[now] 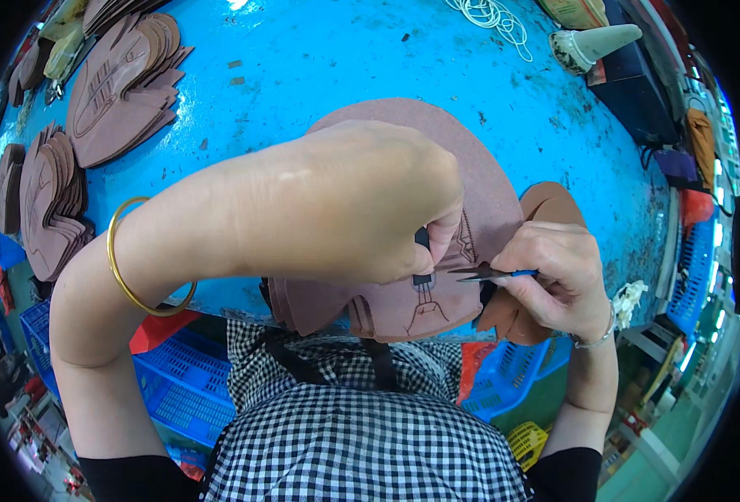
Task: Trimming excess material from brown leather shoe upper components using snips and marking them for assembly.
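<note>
A mauve-brown shoe upper piece (495, 188) with dark stitched lines lies in front of me, on top of similar pieces at the table's near edge. My left hand (395, 201) reaches across it, thumb and fingertips pinched on a short black strip (423, 241) above the stitching. Most of what those fingers hold is hidden. My right hand (554, 272) is closed around small snips (475, 274) with pointed blades and a blue part. Their tips point left, just beside the strip, over the upper. Under the right hand rest several browner cut pieces (558, 201).
Stacks of cut upper pieces (102, 117) lie at the left of the blue table (303, 58). At the far right stand a grey cone (608, 43) and a dark box (634, 96); white cord (495, 21) lies nearby. Blue crates (182, 376) sit below the edge.
</note>
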`<state>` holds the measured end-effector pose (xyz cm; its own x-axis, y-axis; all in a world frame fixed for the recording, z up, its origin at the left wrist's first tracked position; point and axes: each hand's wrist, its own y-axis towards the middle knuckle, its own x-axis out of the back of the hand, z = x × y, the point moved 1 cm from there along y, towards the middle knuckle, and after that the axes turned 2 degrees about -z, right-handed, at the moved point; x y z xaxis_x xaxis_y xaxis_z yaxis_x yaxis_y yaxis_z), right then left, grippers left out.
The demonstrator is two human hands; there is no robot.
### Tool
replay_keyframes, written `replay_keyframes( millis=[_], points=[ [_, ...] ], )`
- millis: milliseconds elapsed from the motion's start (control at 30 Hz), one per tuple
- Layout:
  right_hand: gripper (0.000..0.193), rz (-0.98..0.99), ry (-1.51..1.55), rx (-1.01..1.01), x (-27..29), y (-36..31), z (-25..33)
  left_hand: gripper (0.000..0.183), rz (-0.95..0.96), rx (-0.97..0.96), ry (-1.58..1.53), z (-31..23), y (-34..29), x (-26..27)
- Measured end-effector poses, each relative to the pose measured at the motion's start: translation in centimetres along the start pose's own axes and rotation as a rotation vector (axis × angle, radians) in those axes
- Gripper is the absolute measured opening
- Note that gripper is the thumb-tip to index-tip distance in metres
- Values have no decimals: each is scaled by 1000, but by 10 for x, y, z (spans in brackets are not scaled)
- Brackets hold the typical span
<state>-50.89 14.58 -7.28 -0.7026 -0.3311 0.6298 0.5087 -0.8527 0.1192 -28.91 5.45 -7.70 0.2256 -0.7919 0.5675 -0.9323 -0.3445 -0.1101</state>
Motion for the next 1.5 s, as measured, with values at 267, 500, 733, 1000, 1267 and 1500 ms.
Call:
replay_keyframes(
  millis=[267, 500, 733, 1000, 1267, 1500],
  points=[
    [14, 55, -124, 100, -2, 12, 6, 9, 55, 27, 299, -9, 1, 1],
    [15, 80, -124, 115, -2, 7, 0, 7, 120, 41, -56, 1, 7, 10],
    [14, 60, -68, 106, -2, 10, -2, 9, -39, -5, 167, -1, 1, -1],
    [13, 162, -351, 77, -3, 17, 13, 14, -149, 8, 326, 1, -1, 22],
    [15, 137, -314, 95, 0, 31, 11, 12, -90, 66, 337, -2, -2, 26],
    [18, 51, -363, -99, -1, 34, 23, 16, -119, 24, 332, 3, -6, 25]
  ],
)
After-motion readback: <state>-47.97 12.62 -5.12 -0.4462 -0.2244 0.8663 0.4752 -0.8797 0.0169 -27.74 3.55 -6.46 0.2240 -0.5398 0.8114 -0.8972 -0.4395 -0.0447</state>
